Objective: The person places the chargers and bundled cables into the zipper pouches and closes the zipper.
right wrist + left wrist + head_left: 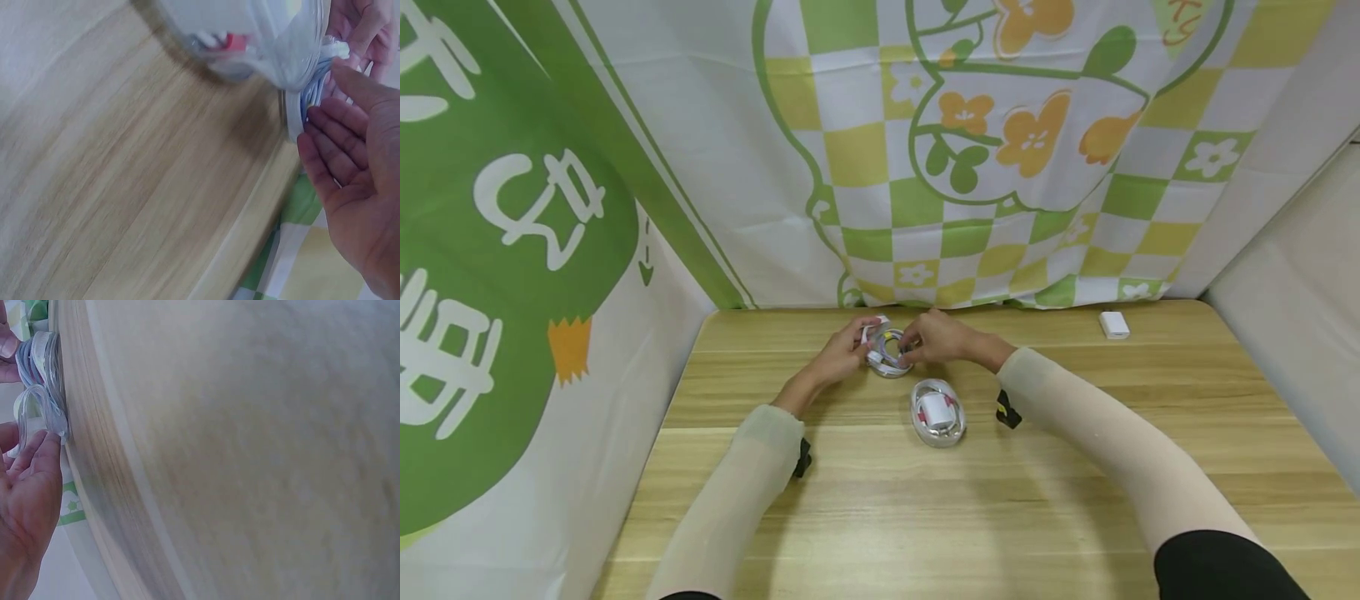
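Near the table's back edge lies a round coil of white and bluish cable (889, 369), with a small yellow spot on it. My left hand (838, 357) pinches the coil's left side, where a white and see-through part sticks up; in the left wrist view clear loops (25, 412) rise by its fingers. From the right, my right hand (943, 337) grips the coil's other side between thumb and fingers. Closer to me sits a clear-walled oval bundle (937, 413) with a white charger plug, coiled cable and red bits inside; neither hand touches it.
A separate white charger block (1114, 325) lies at the table's back right. Behind the wooden table (865, 517) hangs a green-and-yellow checked cloth (917, 200), down to the back edge. A green and white cloth (535, 333) covers the left side.
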